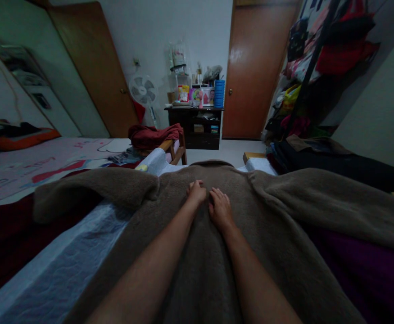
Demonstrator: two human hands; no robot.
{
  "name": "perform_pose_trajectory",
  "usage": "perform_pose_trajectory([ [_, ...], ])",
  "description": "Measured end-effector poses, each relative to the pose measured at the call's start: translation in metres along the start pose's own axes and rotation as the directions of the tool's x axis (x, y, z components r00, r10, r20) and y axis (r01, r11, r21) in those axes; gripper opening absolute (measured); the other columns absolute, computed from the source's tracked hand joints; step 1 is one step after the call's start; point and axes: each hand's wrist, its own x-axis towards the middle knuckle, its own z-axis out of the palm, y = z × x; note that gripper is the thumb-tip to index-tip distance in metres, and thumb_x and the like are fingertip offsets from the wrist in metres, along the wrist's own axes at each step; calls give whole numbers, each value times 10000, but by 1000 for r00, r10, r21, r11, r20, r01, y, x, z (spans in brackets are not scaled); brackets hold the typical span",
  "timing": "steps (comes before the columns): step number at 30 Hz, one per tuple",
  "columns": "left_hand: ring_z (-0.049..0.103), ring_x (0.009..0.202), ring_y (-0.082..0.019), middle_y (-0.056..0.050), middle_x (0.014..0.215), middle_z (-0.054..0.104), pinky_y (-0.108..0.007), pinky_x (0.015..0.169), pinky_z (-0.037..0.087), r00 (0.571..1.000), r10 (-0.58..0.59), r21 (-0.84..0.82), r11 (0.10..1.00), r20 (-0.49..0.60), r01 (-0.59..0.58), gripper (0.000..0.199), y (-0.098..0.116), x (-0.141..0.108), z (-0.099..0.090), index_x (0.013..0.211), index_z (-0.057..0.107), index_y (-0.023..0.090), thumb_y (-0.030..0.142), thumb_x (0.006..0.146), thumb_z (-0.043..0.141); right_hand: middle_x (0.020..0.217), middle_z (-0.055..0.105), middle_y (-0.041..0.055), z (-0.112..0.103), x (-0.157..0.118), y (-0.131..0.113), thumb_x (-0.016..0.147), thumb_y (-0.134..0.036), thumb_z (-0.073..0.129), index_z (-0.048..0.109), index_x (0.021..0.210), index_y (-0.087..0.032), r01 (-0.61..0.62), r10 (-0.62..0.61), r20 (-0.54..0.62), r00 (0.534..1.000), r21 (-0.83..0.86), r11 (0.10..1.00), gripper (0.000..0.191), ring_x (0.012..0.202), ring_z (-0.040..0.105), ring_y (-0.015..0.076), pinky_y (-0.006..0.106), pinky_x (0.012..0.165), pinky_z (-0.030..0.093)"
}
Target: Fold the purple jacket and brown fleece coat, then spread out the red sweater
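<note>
Grey-brown fleecy coat [200,274] is lying spread over the pale quilted surface [82,252], sleeves out, collar end far from the wearer. Maroon cloth [7,243] is lying left, purple cloth [362,265] right; both are sitting partly under the coat, so a pull could be dragging them along, my read. Left sleeve [95,189] is bunching near the shoulder; tugging the body could be twisting it. Right sleeve [335,207] is reaching past the edge of view, snag risk unseen. Collar [213,163] is sitting just beyond the hands; uneven forward pressure could be rucking it. Left hand [196,191] is curling, right hand [220,207] is resting half-bent, both touching the coat's upper middle; can't tell if either is pinching fabric. Unequal push could be skewing the lengthwise creases.
</note>
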Motion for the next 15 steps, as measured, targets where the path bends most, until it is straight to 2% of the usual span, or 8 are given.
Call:
perform_pose_trajectory([
  [2,433,1307,-277,-72,1367,517,-438,1070,355,998,57,123,991,2,-57,370,-9,29,-26,1105,625,262,140,772,518,1466,479,68,1,1,0,879,-185,456,560,1314,-202,28,-29,28,999,28,999,448,1370,392,214,421,1151,243],
  [4,343,1375,-266,-80,1406,489,-434,1127,262,995,101,228,968,23,-103,383,-24,56,-52,1128,613,245,120,781,510,1439,510,73,1,2,-1,888,-211,460,587,1283,-197,15,-17,44,999,29,999,414,1353,414,223,420,1146,254],
  [7,213,1441,-275,-107,1489,406,-428,1149,196,992,115,351,928,51,-125,385,-47,88,-77,1172,590,202,131,805,499,1422,528,74,1,2,-3,890,-218,462,596,1272,-201,13,-14,35,999,24,1000,406,1349,418,222,414,1140,262],
  [11,225,1441,-301,-115,1508,397,-473,1136,191,992,75,442,890,99,-112,418,-62,113,-80,1247,545,197,186,832,496,1403,546,61,1,2,-4,878,-205,459,610,1253,-217,13,-13,10,1000,21,1000,404,1330,437,222,408,1135,273],
  [15,433,1315,-321,-153,1355,567,-507,1088,251,987,10,480,873,160,-86,367,-61,128,-76,1203,583,177,282,867,481,1382,563,43,2,3,-4,874,-213,456,621,1233,-257,14,-14,-13,1000,32,999,398,1313,452,218,405,1126,291],
])
